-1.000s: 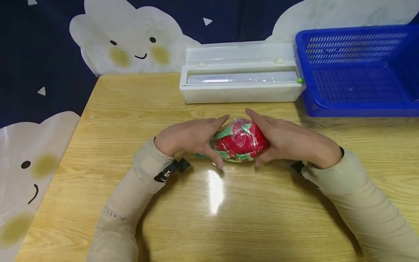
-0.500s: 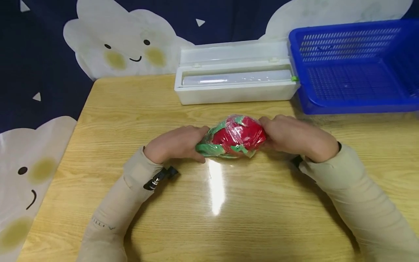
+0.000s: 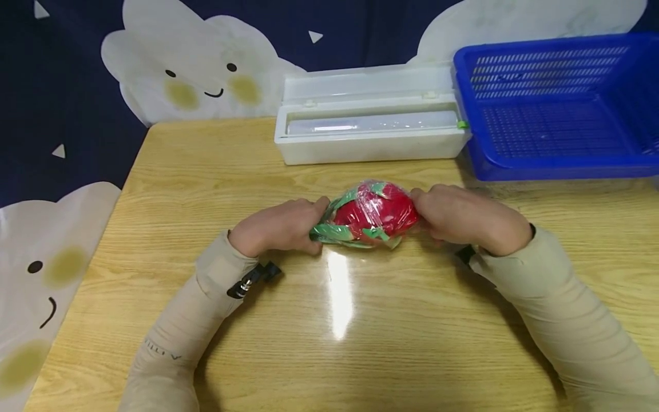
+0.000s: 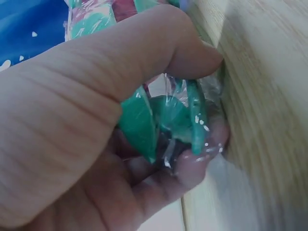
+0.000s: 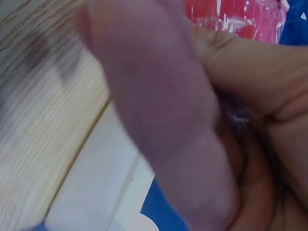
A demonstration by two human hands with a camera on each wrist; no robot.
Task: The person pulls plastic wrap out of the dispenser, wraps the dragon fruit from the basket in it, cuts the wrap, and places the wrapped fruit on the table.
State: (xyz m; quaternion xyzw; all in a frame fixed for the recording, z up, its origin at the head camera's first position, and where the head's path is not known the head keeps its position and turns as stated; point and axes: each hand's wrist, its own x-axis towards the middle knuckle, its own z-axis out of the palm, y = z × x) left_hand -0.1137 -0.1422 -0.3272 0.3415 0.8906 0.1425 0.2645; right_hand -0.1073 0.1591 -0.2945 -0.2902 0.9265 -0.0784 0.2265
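Observation:
A red dragon fruit with green leafy scales lies on the table, covered in shiny clear cling film. My left hand holds its green-tipped left end. In the left wrist view, thumb and fingers curl round the green tips and the loose film about them. At the opposite end, my right hand pinches the film close beside the red skin. The right wrist view has its fingers curled, with a bit of bunched film between them and the wrapped red fruit behind.
Behind the fruit stands a long white dispenser box, lid raised, with a roll of cling film inside. A blue plastic basket sits at its right. A dark cloth with cloud faces borders the wooden table.
Both hands have moved outward from cupping over the fruit to its two ends, where they now grip. More of the wrapped fruit shows between them. The last half second brings only slight finger movement.

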